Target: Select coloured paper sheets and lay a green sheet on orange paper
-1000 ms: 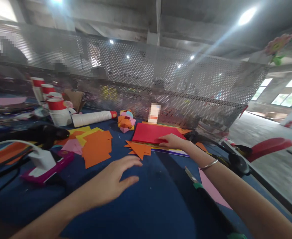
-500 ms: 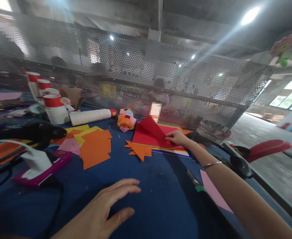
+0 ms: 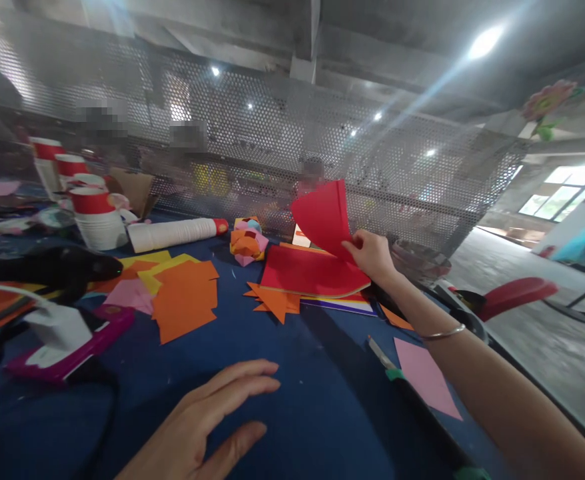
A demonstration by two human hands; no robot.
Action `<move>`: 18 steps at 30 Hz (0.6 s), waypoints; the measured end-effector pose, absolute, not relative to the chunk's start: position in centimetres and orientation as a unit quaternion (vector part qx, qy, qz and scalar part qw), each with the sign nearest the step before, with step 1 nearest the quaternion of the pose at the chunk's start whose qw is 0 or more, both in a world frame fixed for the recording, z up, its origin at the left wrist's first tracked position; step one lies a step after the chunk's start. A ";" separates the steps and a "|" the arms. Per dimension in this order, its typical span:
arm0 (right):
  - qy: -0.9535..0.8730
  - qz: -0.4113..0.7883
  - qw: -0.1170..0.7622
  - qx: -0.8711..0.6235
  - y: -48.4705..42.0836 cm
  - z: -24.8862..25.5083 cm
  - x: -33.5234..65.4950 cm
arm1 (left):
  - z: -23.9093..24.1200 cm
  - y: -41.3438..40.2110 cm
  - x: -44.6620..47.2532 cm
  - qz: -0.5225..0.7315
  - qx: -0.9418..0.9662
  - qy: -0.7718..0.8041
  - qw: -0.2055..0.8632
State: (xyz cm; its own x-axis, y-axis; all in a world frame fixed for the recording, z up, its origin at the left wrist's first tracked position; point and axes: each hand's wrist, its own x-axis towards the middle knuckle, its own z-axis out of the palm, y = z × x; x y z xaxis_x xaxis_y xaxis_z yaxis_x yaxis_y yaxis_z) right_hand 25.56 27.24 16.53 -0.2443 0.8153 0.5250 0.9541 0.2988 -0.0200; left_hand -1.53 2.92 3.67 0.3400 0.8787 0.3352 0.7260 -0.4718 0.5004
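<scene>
My right hand [image 3: 372, 255] pinches the edge of a red paper sheet [image 3: 325, 215], which curls up above the pile. Under it lies a stack of red paper [image 3: 305, 270], with white and purple-edged sheets showing at its front. Orange paper triangles [image 3: 277, 303] rest against the stack's front left edge. Near me, my left hand [image 3: 217, 417] hovers over the blue table [image 3: 297, 413], fingers apart and holding nothing. A utility knife [image 3: 407, 387] with a black handle lies to the right, beside a pink paper sheet [image 3: 430, 377].
Orange cut sheets [image 3: 185, 300] lie left of centre, near a purple power strip [image 3: 72, 347] with a white plug and cables. Stacked paper cups [image 3: 95, 217], a lying cup stack [image 3: 177, 233] and a folded paper ball [image 3: 247, 245] stand behind. A perforated metal screen [image 3: 257, 147] borders the back.
My right hand has lifted the red sheet's right edge up off the stack. My left hand stays nearly in place. The view has shifted slightly to the right.
</scene>
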 end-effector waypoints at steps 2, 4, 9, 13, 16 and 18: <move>-0.789 -0.180 0.216 -0.547 25.1 16.9 24.7 | 4.2 2.6 -1.3 0.327 0.805 0.489 0.080; -0.813 -0.198 0.192 -0.514 22.3 16.6 23.7 | 4.8 2.2 -1.1 0.370 0.794 0.482 0.017; -0.853 -0.235 0.106 -0.454 16.7 14.8 22.1 | 5.9 1.1 -0.8 0.441 0.758 0.473 -0.087; -0.840 -0.277 0.069 -0.462 17.5 15.3 22.1 | 5.5 1.0 -0.9 0.446 0.763 0.460 -0.088; -0.822 -0.304 0.059 -0.478 20.1 16.3 22.1 | 4.9 1.2 -0.9 0.446 0.764 0.459 -0.086; -0.821 -0.313 0.050 -0.475 21.6 16.4 21.9 | 4.6 1.2 -0.9 0.457 0.751 0.471 -0.078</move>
State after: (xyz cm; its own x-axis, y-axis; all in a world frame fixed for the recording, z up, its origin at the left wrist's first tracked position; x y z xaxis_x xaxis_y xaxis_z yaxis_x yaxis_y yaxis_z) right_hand 21.85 21.60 16.41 -0.5434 0.7484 0.3803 0.8114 0.3522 0.4664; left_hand -0.90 1.16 4.64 0.1395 0.6360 0.7590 0.7782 -0.5444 0.3132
